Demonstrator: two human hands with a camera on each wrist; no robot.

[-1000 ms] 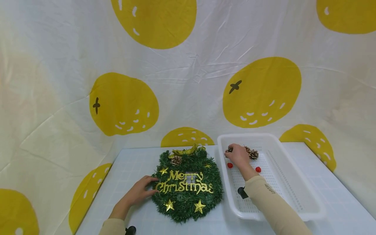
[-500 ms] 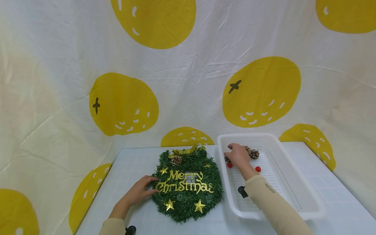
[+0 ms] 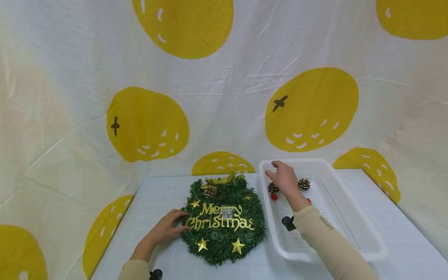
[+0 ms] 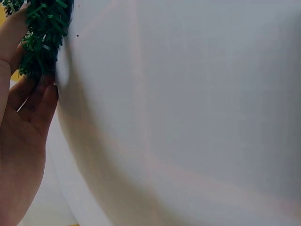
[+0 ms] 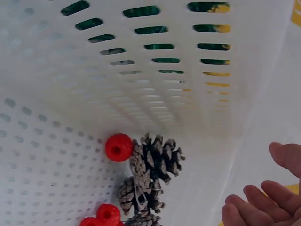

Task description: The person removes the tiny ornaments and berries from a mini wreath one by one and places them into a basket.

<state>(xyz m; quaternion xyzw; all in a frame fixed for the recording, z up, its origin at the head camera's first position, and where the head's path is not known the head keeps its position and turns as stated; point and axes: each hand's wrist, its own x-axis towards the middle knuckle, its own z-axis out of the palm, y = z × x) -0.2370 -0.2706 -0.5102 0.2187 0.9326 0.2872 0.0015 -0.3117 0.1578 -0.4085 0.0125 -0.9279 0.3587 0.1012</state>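
A green Christmas wreath (image 3: pixel 224 235) with gold "Merry Christmas" lettering, gold stars, a pine cone and a gold bow lies on the table. My left hand (image 3: pixel 168 227) holds its left edge; in the left wrist view the wreath's fringe (image 4: pixel 44 37) sits between thumb and fingers. My right hand (image 3: pixel 284 178) hovers over the back left of a white perforated basket (image 3: pixel 297 256), fingers apart and holding nothing. Below it in the basket lie a pine cone (image 3: pixel 273 188) and a red berry (image 3: pixel 274 197). The right wrist view shows several pine cones (image 5: pixel 162 157) clustered beside red berries (image 5: pixel 118 147).
The basket stands right of the wreath, its raised walls close to the wreath's edge. Another pine cone (image 3: pixel 303 184) lies at the back of the basket. A white curtain (image 3: pixel 231 116) printed with yellow fruit hangs behind the table (image 3: pixel 157 194).
My right hand has let go of the pine cone, which now lies in the basket's back left corner, and has risen away with spread fingers. The left hand and wreath have not moved.
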